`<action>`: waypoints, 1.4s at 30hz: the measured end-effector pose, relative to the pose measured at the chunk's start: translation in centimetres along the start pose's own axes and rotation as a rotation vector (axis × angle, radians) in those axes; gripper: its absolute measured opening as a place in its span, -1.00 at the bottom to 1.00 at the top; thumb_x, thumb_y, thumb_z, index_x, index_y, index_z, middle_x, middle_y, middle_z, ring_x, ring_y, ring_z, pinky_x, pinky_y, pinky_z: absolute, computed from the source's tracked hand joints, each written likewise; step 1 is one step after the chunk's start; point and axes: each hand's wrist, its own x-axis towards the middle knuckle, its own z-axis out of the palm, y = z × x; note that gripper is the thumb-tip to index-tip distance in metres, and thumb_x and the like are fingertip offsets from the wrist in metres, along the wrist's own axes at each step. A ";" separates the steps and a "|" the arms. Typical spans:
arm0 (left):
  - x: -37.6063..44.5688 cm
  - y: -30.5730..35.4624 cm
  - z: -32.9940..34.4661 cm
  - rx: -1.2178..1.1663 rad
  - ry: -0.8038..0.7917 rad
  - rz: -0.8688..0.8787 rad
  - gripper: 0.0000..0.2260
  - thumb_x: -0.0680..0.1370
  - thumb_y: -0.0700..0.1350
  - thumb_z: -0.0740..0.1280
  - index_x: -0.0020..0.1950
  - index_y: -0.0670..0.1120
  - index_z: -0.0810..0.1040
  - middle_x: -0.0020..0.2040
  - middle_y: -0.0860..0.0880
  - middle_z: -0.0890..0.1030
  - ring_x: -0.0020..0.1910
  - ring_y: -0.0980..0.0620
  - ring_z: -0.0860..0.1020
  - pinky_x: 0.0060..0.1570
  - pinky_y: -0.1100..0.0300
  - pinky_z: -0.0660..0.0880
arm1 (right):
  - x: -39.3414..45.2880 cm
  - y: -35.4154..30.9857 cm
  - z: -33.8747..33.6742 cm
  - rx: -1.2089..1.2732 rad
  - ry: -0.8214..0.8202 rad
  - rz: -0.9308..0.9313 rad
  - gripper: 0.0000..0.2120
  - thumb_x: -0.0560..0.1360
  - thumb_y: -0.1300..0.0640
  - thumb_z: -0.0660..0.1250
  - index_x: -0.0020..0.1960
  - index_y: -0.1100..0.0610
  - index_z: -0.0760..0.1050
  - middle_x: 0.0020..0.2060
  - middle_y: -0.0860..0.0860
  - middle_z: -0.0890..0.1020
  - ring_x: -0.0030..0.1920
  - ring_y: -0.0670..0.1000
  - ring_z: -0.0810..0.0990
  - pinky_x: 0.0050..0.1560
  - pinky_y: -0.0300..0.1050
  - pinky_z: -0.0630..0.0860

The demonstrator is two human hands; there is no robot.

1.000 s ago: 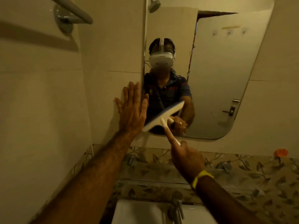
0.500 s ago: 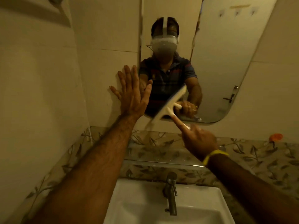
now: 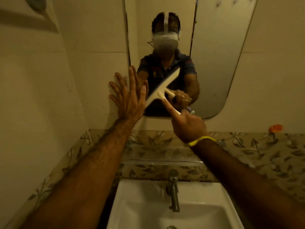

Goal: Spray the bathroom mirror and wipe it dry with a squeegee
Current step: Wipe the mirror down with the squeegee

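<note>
The bathroom mirror [image 3: 214, 66] hangs on the tiled wall ahead, with rounded lower corners. My right hand [image 3: 188, 125] grips the handle of a white squeegee [image 3: 160, 89], index finger laid along the handle. Its blade lies slanted on the glass near the mirror's lower left part and looks blurred. My left hand [image 3: 128, 98] is flat, fingers spread, pressed on the wall at the mirror's left edge. No spray bottle is in view.
A white sink [image 3: 148, 212] with a metal tap [image 3: 173, 190] sits directly below. A leaf-patterned ledge [image 3: 247, 152] runs under the mirror, with an orange object [image 3: 275, 128] at its right. A tiled wall [image 3: 33, 96] closes the left side.
The view has tilted down, showing more of the sink. The squeegee has stayed in the mirror's lower left area with a small shift; my left hand remains flat on the wall.
</note>
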 end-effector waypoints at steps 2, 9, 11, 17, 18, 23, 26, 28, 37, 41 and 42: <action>0.3 -1.0 -1.0 -0.011 0.029 0.022 -0.36 0.66 0.30 -0.04 0.65 0.17 -0.24 0.67 -0.14 -0.24 0.62 -0.30 -0.25 0.48 -0.50 -0.13 | -2.7 2.8 0.0 0.038 -0.067 -0.001 -0.29 0.54 0.21 0.30 0.58 -0.11 0.08 -0.43 0.10 0.46 -0.57 0.10 0.38 -0.59 -0.03 0.46; 2.0 1.0 0.0 0.101 0.045 0.209 -0.33 0.64 0.32 -0.04 0.67 0.11 -0.17 0.67 -0.17 -0.21 0.63 -0.28 -0.25 0.44 -0.48 -0.29 | -0.7 1.3 0.9 0.073 0.179 0.197 -0.32 0.56 0.23 0.21 0.57 -0.14 0.04 -0.44 0.07 0.43 -0.58 0.07 0.31 -0.57 -0.13 0.30; 2.1 1.8 0.6 0.110 0.072 0.181 -0.28 0.60 0.39 -0.08 0.68 0.09 -0.13 0.66 -0.23 -0.20 0.62 -0.34 -0.23 0.40 -0.50 -0.31 | 0.2 -0.3 1.1 0.114 0.261 0.286 -0.36 0.58 0.21 0.18 0.56 -0.12 0.05 -0.45 0.04 0.41 -0.56 0.02 0.26 -0.55 -0.14 0.24; 2.1 0.3 1.5 0.173 0.108 0.239 -0.24 0.60 0.39 0.01 0.68 0.05 -0.13 0.65 -0.30 -0.17 0.61 -0.38 -0.20 0.40 -0.54 -0.24 | -5.1 -0.8 3.0 0.454 0.346 0.570 -0.44 0.60 0.05 0.07 0.59 -0.11 0.06 -0.47 -0.04 0.39 -0.50 -0.05 0.33 -0.52 -0.19 0.32; 2.1 0.2 1.7 0.170 0.109 0.245 -0.24 0.60 0.39 0.02 0.68 0.06 -0.14 0.65 -0.30 -0.17 0.61 -0.38 -0.20 0.40 -0.55 -0.24 | -3.2 -0.2 2.7 0.479 0.440 0.651 -0.44 0.60 0.05 0.07 0.58 -0.13 0.05 -0.47 -0.06 0.38 -0.51 -0.09 0.33 -0.51 -0.30 0.27; 2.4 -0.1 1.8 0.162 0.112 0.256 -0.22 0.59 0.41 0.03 0.67 0.12 -0.21 0.65 -0.30 -0.20 0.61 -0.38 -0.21 0.39 -0.58 -0.23 | 3.0 1.7 1.7 0.633 0.804 0.958 -0.49 0.63 0.11 0.12 0.57 -0.06 0.16 -0.51 -0.14 0.34 -0.59 -0.15 0.30 -0.55 -0.49 0.25; 2.4 -0.3 2.1 0.162 0.128 0.267 -0.22 0.59 0.40 0.06 0.67 0.12 -0.21 0.65 -0.30 -0.18 0.61 -0.39 -0.19 0.38 -0.58 -0.22 | -1.1 -3.9 3.4 0.793 0.724 0.976 -0.48 0.64 0.08 0.09 0.57 -0.14 0.13 -0.52 -0.15 0.29 -0.53 -0.16 0.37 -0.57 -0.42 0.23; 2.6 -0.5 2.2 0.168 0.137 0.276 -0.21 0.60 0.40 0.07 0.67 0.11 -0.20 0.65 -0.30 -0.16 0.61 -0.40 -0.17 0.37 -0.58 -0.21 | -1.4 -5.0 3.8 0.849 0.746 1.022 -0.50 0.65 0.14 0.12 0.56 -0.10 0.16 -0.52 -0.15 0.28 -0.52 -0.18 0.38 -0.56 -0.45 0.23; 2.8 -0.6 2.1 0.153 0.140 0.259 -0.21 0.61 0.36 0.10 0.65 0.10 -0.27 0.65 -0.32 -0.11 0.61 -0.42 -0.13 0.37 -0.59 -0.17 | 1.1 -7.4 2.2 0.938 0.769 1.141 -0.50 0.66 0.18 0.12 0.57 -0.03 0.15 -0.36 -0.02 0.53 -0.51 -0.18 0.43 -0.51 -0.43 0.32; 2.4 -0.5 0.6 0.116 0.022 0.285 -0.28 0.64 0.32 -0.02 0.62 0.10 -0.35 0.65 -0.29 -0.18 0.61 -0.39 -0.19 0.39 -0.59 -0.20 | 2.2 -6.3 2.2 0.972 0.855 1.254 -0.53 0.66 0.23 0.14 0.55 0.08 0.22 -0.17 -0.12 0.56 -0.35 -0.26 0.49 -0.33 -0.64 0.30; 2.3 -0.6 0.2 0.089 -0.016 0.288 -0.31 0.64 0.32 -0.07 0.60 0.11 -0.39 0.65 -0.25 -0.23 0.61 -0.35 -0.23 0.40 -0.57 -0.23 | 2.7 -5.7 1.8 0.971 0.898 1.319 -0.54 0.66 0.25 0.14 0.55 0.12 0.24 -0.11 -0.05 0.53 -0.33 -0.26 0.47 -0.30 -0.68 0.27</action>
